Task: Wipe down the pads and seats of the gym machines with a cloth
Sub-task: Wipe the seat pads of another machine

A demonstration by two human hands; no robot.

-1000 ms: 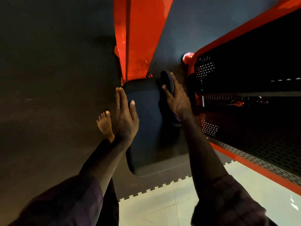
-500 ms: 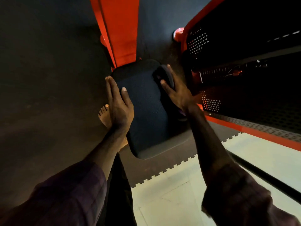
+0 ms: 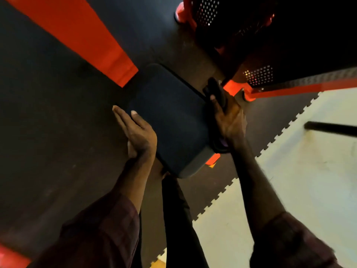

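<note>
Writing is nowhere legible. Straight left hand (image 3: pixel 138 132) fingers are laid along the seat pad (image 3: pixel 170 120); a dark cloth (image 3: pixel 217 89) is gripped by the right hand (image 3: pixel 229 120).

Gym: padded machine seat (image 3: pixel 170 120), orange steel frame (image 3: pixel 77 33), interlocking floor mats (image 3: pixel 289 151).

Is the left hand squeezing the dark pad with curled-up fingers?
No, the left hand lies with straight fingers against the side edge of the dark pad, not curled round it.
</note>
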